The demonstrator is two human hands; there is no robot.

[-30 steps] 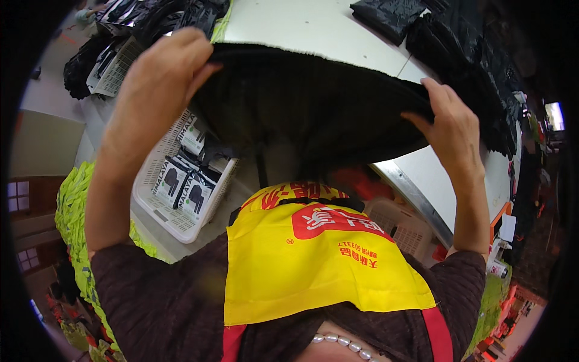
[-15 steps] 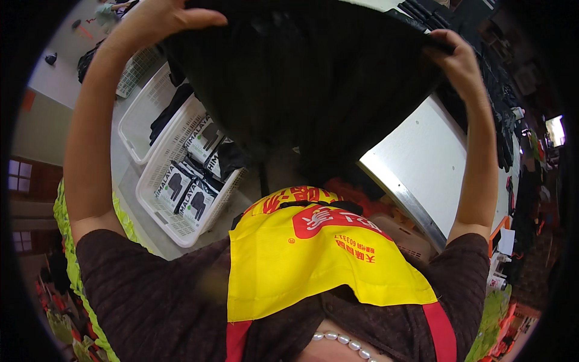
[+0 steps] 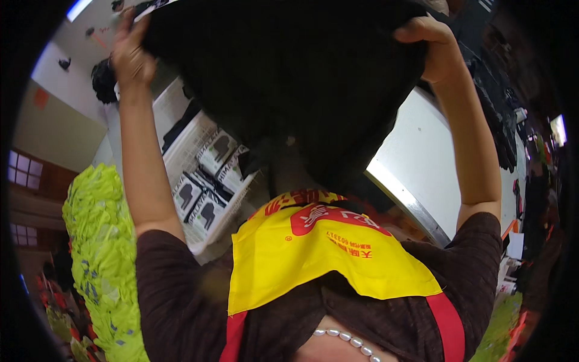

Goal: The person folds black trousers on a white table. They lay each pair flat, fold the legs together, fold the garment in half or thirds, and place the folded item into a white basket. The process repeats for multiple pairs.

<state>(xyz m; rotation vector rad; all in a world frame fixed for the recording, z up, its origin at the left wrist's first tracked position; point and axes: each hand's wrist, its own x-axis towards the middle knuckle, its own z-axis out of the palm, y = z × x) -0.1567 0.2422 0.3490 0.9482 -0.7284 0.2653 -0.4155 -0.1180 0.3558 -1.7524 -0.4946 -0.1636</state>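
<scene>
A wide piece of black cloth (image 3: 289, 78) hangs spread out in front of me, its cut too dark to make out. My left hand (image 3: 134, 57) is closed on its upper left edge, blurred a little by motion. At the upper right corner, my right hand (image 3: 429, 45) pinches the cloth, the thumb lying on the near side. Both arms are raised and held wide apart. The lower part of the cloth falls toward my yellow apron (image 3: 325, 253).
Behind my left forearm stands a white plastic basket (image 3: 223, 226) with several flat black-and-white packages (image 3: 208, 211). A white table (image 3: 422, 145) with a metal edge is at the right, with black garments (image 3: 491, 114) beyond. Bright yellow-green fabric (image 3: 99, 253) is piled at the left.
My left hand has moved down the picture and left, its fingers now wrapped at the cloth's edge. The right hand has shifted slightly left. More of the yellow-green pile shows.
</scene>
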